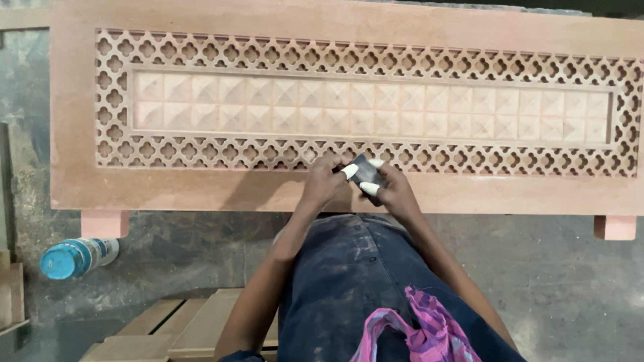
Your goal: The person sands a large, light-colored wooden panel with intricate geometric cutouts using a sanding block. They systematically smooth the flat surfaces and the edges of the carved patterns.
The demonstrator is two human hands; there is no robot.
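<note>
Floor: grey, dusty concrete (550, 281) lay under a long carved panel (349, 191), with a blue bottle (75, 257) at near left.
Pad: a small dark sanding pad (365, 173) sat on the panel's near lattice band, mid-length.
Left hand (323, 182): closed on the pad's left edge, one fingertip taped white.
Right hand (394, 190): closed on its right side, two fingertips taped.
Technique: probably best kept flat, lightly pressed, stroking along the band so the lattice edges stayed crisp.

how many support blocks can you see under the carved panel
2. One block pokes out below the panel's left end, the other block below its right end; more may be hidden underneath.
</note>
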